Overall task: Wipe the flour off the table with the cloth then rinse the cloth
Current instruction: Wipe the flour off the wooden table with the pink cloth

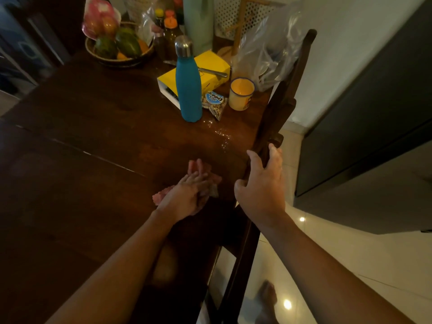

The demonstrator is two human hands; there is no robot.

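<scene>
A pink cloth [203, 169] lies bunched on the dark wooden table [93, 136], near its right edge. My left hand [187, 195] presses flat on the cloth, fingers spread over it. A trail of white flour [222, 134] is scattered on the wood beyond the cloth, between it and a blue bottle [189, 90]. My right hand [261, 183] grips the top rail of a dark wooden chair [278, 108] pushed against the table's right side.
Behind the flour stand the blue bottle, a snack packet [216, 102], a yellow mug [241, 94] and a yellow box [205, 71]. A fruit basket [117, 46], bottles and a plastic bag [266, 54] crowd the far end. White tiled floor [327, 265] lies to the right.
</scene>
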